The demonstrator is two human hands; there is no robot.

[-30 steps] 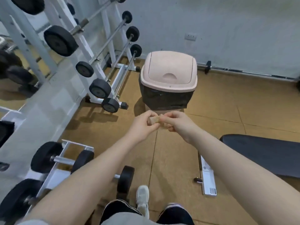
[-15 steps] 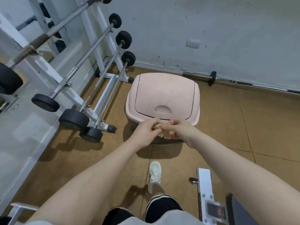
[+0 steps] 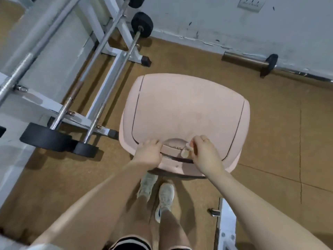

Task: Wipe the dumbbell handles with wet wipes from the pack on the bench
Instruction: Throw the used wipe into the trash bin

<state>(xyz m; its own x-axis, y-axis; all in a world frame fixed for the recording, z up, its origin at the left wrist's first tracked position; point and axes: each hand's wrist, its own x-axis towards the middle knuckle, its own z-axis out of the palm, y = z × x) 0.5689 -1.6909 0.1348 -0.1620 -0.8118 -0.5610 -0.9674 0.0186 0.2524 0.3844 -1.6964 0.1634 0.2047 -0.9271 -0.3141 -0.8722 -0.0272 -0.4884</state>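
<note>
We hold a small crumpled wipe (image 3: 185,153) pinched between the fingers of our right hand (image 3: 205,156), just over the front edge of the pink bin (image 3: 189,109). Our left hand (image 3: 148,154) grips the front edge of the bin's flap with curled fingers, and a dark gap shows under it. Left of the bin stands a white rack (image 3: 111,56) with barbells; behind the bin another bar (image 3: 270,64) lies along the wall.

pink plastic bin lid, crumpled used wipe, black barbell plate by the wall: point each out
pink plastic bin lid (image 3: 189,109), head view, flat middle of the flap
crumpled used wipe (image 3: 185,153), head view, its lower end
black barbell plate (image 3: 142,24), head view, its rounded face
</note>
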